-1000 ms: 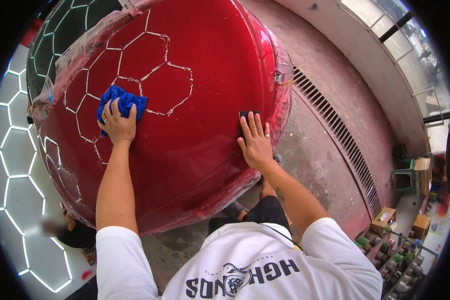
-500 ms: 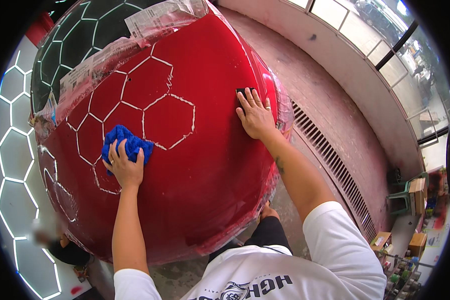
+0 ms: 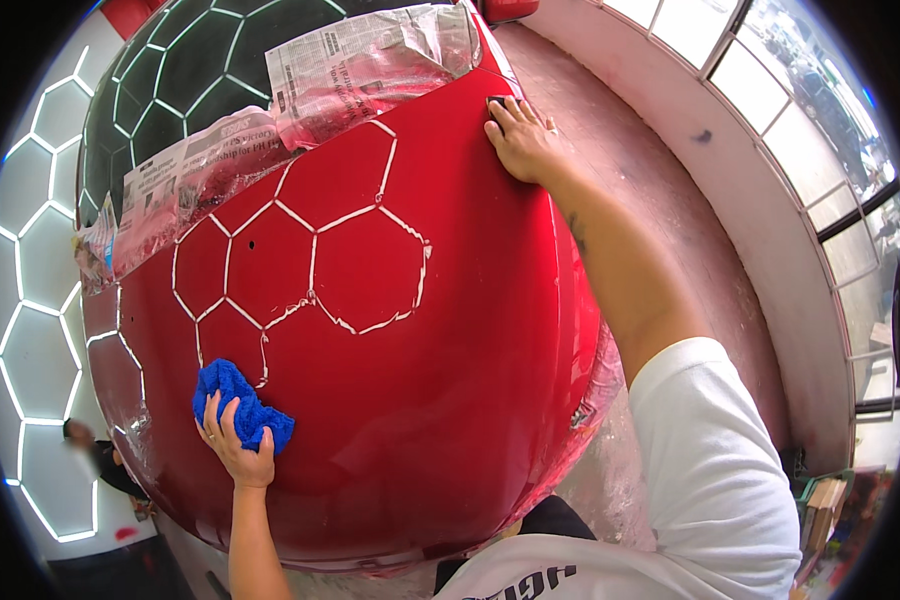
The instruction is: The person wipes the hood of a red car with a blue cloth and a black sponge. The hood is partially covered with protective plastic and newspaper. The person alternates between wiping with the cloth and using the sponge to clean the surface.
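A glossy red car panel spreads out below me, with white hexagonal light lines reflected on it. My left hand is closed around a bunched blue microfiber cloth that rests on the panel's near left part. At the far right corner, my right hand lies over a thin black pad, fingers pressing it to the paint. Only a small edge of that pad shows past the fingertips.
Newspaper and clear film are taped along the panel's far edge, beside dark glass. More film wraps the right side. A lit hexagon wall stands left, near a person in dark clothes. Windows line the right.
The view has shifted. My right hand has slid the black pad farther up the panel, toward the newspaper. My left hand and the blue cloth have come nearer to me.
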`<action>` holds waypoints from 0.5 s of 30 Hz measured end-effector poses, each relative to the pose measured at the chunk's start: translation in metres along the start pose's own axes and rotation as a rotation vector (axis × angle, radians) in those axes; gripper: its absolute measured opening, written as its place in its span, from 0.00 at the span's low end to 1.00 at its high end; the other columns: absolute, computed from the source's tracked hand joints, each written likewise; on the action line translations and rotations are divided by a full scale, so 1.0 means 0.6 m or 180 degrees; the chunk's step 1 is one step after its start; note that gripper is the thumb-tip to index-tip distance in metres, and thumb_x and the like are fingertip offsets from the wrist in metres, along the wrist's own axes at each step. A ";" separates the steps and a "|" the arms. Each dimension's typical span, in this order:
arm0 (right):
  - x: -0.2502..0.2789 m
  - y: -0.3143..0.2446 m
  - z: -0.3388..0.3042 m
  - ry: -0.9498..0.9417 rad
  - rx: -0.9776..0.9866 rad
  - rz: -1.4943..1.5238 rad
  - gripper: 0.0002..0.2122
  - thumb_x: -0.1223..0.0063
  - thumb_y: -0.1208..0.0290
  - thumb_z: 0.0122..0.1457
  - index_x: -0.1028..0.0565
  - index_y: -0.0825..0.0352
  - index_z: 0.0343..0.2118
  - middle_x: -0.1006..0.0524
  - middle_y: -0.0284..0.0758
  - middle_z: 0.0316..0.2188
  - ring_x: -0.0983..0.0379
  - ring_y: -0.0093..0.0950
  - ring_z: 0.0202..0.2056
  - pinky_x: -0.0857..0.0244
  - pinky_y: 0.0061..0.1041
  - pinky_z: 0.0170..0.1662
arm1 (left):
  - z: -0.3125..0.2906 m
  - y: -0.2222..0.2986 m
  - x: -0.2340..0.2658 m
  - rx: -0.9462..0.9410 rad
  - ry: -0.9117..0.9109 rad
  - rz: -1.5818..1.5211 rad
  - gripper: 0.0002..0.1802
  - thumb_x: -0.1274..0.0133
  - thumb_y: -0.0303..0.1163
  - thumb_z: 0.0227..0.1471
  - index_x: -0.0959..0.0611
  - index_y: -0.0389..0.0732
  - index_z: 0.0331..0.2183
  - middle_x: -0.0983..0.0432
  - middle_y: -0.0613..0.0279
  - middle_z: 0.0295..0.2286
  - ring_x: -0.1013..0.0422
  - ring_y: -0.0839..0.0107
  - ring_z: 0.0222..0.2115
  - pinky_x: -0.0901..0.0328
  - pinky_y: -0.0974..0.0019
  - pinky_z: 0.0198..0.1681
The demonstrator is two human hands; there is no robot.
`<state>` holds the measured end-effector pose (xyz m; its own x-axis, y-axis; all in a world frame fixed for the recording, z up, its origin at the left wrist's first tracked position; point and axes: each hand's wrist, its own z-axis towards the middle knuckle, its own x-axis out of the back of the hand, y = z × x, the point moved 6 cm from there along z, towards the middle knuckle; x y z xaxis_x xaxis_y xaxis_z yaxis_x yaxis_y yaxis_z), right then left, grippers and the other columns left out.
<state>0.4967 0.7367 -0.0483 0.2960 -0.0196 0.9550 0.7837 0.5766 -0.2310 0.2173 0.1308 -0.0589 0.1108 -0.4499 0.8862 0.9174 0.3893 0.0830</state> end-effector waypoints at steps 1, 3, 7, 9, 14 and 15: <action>0.000 0.006 0.027 0.0025 0.0019 0.0039 0.30 0.71 0.46 0.78 0.44 0.53 0.78 0.50 0.39 0.80 0.56 0.40 0.80 0.59 0.64 0.77 | 0.002 0.002 0.002 -0.0018 0.0003 -0.0009 0.37 0.40 0.47 0.49 0.24 0.44 0.60 0.34 0.47 0.65 0.40 0.43 0.68 0.58 0.31 0.73; 0.002 0.019 0.068 0.0055 0.0027 0.0138 0.30 0.71 0.45 0.78 0.43 0.52 0.77 0.50 0.38 0.80 0.56 0.40 0.80 0.60 0.63 0.77 | 0.005 0.006 0.002 -0.0001 -0.0003 -0.0011 0.37 0.41 0.48 0.50 0.24 0.43 0.60 0.34 0.46 0.65 0.40 0.43 0.68 0.58 0.32 0.73; 0.001 0.021 0.092 0.0039 0.0077 0.0142 0.30 0.73 0.45 0.78 0.43 0.52 0.77 0.49 0.37 0.80 0.55 0.39 0.80 0.59 0.61 0.78 | 0.004 0.001 0.004 -0.0033 0.0004 0.0036 0.38 0.43 0.50 0.52 0.24 0.43 0.61 0.34 0.44 0.65 0.40 0.42 0.68 0.57 0.33 0.73; 0.005 0.019 0.074 0.0057 0.0104 0.0166 0.31 0.73 0.45 0.78 0.43 0.53 0.77 0.49 0.38 0.80 0.55 0.40 0.80 0.58 0.61 0.78 | 0.004 -0.002 -0.001 -0.0031 -0.0018 0.0067 0.38 0.43 0.51 0.52 0.25 0.43 0.61 0.34 0.44 0.66 0.40 0.43 0.68 0.57 0.34 0.73; 0.000 -0.004 -0.116 -0.0030 0.0077 0.0002 0.30 0.72 0.47 0.79 0.44 0.55 0.78 0.49 0.40 0.80 0.56 0.42 0.80 0.57 0.58 0.78 | 0.006 -0.001 -0.006 -0.0014 0.0023 0.0105 0.37 0.40 0.47 0.52 0.25 0.46 0.62 0.34 0.49 0.66 0.40 0.45 0.68 0.57 0.32 0.73; -0.001 -0.017 -0.170 -0.0055 0.0078 0.0000 0.30 0.72 0.48 0.79 0.44 0.56 0.78 0.49 0.40 0.80 0.56 0.42 0.80 0.57 0.57 0.78 | -0.001 -0.002 -0.004 -0.0008 0.0038 0.0127 0.37 0.40 0.46 0.52 0.25 0.46 0.62 0.34 0.49 0.66 0.40 0.45 0.69 0.57 0.31 0.73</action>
<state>0.5441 0.6475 -0.0654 0.2863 -0.0056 0.9581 0.7701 0.5963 -0.2267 0.2161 0.1307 -0.0613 0.1517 -0.4436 0.8833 0.9131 0.4051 0.0466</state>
